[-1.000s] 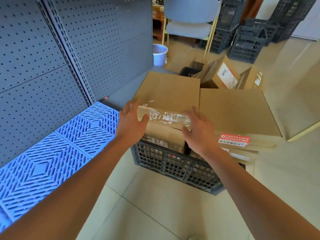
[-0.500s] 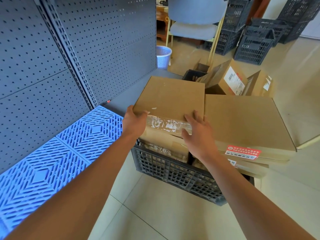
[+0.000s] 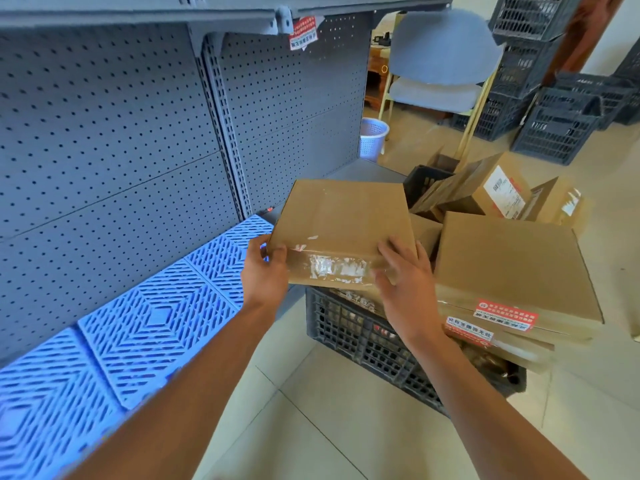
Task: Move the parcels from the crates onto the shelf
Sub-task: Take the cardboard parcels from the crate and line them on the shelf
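**Flat parcel held over the crate, beside the shelf**

Above the near-left corner of the dark plastic lattice crate [image 3: 363, 337], a flat brown cardboard parcel with torn clear tape on its near edge [image 3: 343, 230] is held in both hands, clear of the other boxes. The left hand [image 3: 265, 271] grips its near-left corner, thumb on top and fingers curled beneath. The right hand [image 3: 403, 275] holds the near-right edge, fingers spread over the top face and the taped side.

Just to the right, a larger brown cardboard box with a red label on its front edge [image 3: 509, 268] lies across the crate on top of further parcels. Behind it, smaller brown cartons with white shipping labels [image 3: 498, 192] lean at angles.

To the left stands the grey metal shelf with a perforated back panel [image 3: 114, 133]; blue slotted plastic tiles [image 3: 156, 317] cover its lowest level. Farther back are a pale blue plastic waste basket [image 3: 372, 138], a grey upholstered chair with yellow legs [image 3: 440, 57] and stacked dark empty crates [image 3: 554, 123] on the tiled floor.
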The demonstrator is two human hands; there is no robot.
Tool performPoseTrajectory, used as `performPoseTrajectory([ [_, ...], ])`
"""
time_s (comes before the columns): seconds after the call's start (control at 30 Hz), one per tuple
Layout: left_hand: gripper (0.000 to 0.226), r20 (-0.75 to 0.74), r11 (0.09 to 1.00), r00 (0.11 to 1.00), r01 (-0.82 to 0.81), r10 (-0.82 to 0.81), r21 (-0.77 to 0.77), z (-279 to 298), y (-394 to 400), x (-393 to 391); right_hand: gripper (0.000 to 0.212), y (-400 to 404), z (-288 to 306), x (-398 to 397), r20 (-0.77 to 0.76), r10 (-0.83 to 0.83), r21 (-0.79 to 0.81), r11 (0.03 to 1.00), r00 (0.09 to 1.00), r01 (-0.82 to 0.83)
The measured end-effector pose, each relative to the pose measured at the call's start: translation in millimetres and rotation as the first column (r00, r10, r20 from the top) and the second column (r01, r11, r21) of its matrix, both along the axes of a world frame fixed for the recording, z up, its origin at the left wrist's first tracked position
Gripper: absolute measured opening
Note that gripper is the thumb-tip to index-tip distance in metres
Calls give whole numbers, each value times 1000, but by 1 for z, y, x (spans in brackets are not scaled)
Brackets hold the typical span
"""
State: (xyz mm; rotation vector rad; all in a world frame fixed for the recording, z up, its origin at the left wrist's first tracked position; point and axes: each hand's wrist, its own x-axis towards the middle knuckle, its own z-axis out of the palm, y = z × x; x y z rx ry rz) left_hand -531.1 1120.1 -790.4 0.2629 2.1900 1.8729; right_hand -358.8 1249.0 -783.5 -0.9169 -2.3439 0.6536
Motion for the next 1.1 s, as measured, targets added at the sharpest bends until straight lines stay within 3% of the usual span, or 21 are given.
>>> performPoseTrajectory([
  [0.2,14,29,997,997,-72,71,16,21,-89,10,37,-56,12,1,-135,126,10,992,983,-126],
  [0.4,47,93,990,988,-126,120,68,44,-160,23,34,-96,15,-7,-273,248,104,968,930,-227],
  [0.5,30,81,988,988,-136,129,78,48,-178,24,36,-109,16,-13,-309,286,96,958,907,-270],
  [0.63,26,125,984,989,-102,84,143,53,-193,14,37,-112,17,-20,-356,319,83,947,878,-311],
  [0.77,28,215,981,977,-39,-2,189,56,-201,5,36,-109,21,-20,-360,334,90,942,871,-324],
  [1.0,59,385,989,919,26,-82,148,52,-206,-3,35,-102,16,-25,-340,360,76,931,869,-357],
  [1.1,54,383,987,918,49,-105,153,50,-208,-7,34,-100,14,-29,-314,365,56,928,876,-367],
])
